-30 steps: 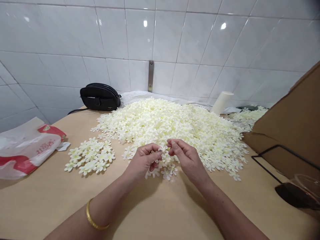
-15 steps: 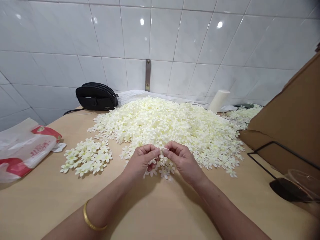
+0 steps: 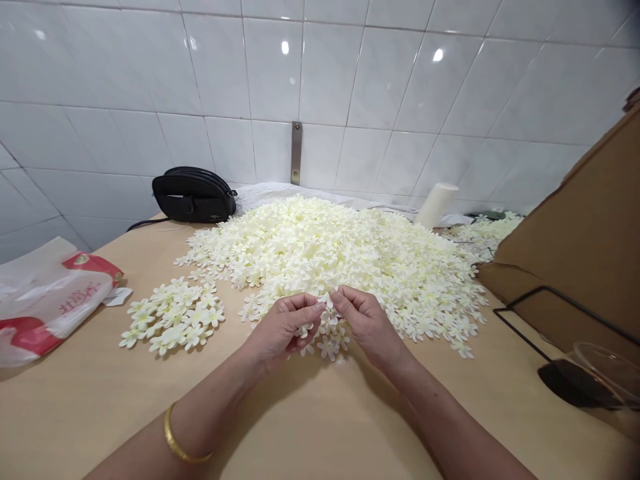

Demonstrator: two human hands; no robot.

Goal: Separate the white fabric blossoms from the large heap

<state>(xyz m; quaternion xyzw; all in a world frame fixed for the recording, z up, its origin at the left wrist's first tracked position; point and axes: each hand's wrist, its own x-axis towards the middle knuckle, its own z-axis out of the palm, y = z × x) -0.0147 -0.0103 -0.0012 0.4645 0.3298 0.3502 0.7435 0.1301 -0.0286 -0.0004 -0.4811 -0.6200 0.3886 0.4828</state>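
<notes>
My left hand is closed in a pinch, its thumb and forefinger on a small cream-white artificial flower. From the other side my right hand pinches at the same spot, fingertips almost meeting the left ones. White petals also show just under the left fingers; whether that hand grips them too I cannot tell. Right behind both hands rises a large heap of loose artificial flowers, pale yellow at the centres. A smaller flat cluster of flowers lies on the table left of my left hand.
A black pouch stands at the back left by the tiled wall. A red and white plastic bag lies at the left edge. On the right are a cardboard box, a black wire frame and a clear cup. A white cylinder leans behind the heap.
My fingertips have drawn slightly apart, and a bit more of the white flower shows between them. The things on the table have stayed put.
</notes>
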